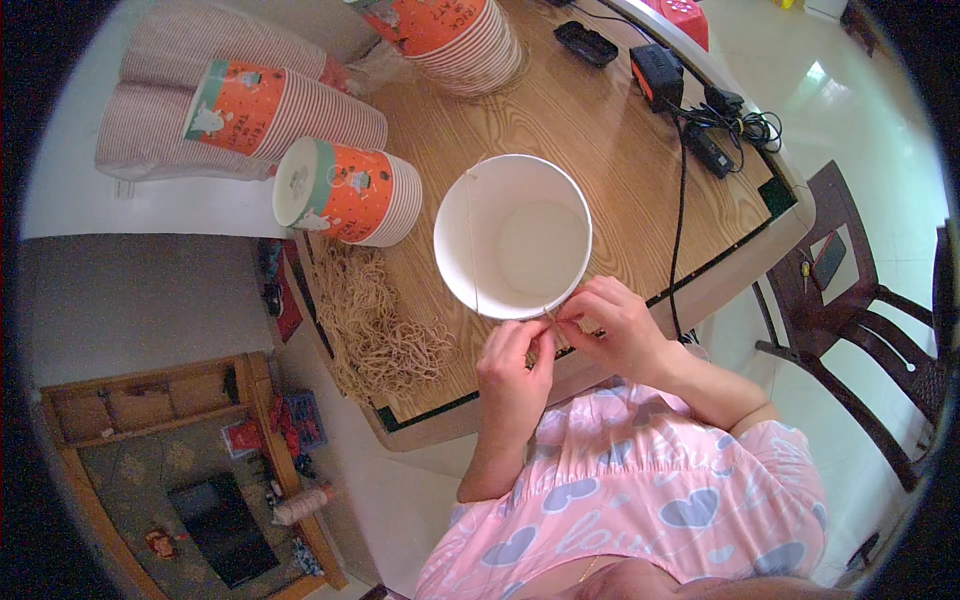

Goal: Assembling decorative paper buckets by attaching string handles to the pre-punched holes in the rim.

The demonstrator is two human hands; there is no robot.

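- Wood-grained desk [620, 170] with swirling brown lines and a rounded pale edge; dark wooden chair [830, 230] with a curved back on the glossy floor [820, 95] to the right.
- White round bucket [560, 200], smooth inside, on the near middle of the desk, its mouth facing up; a thin tan string [474, 240] crosses the left part of the mouth from far rim to near rim.
- Loose, fibrous pile of tan strings [375, 325], curled and tangled, at the near left; ribbed stack of orange and green buckets [350, 190] lying on its side just beyond it; black adapter [655, 78] with looped cables at the far right.
- Left hand [513, 365] and right hand [610, 325] meet at the bucket's near rim, elbows bent, wrists angled inward; fingers of both pinched narrow on the string, fingertips nearly touching.
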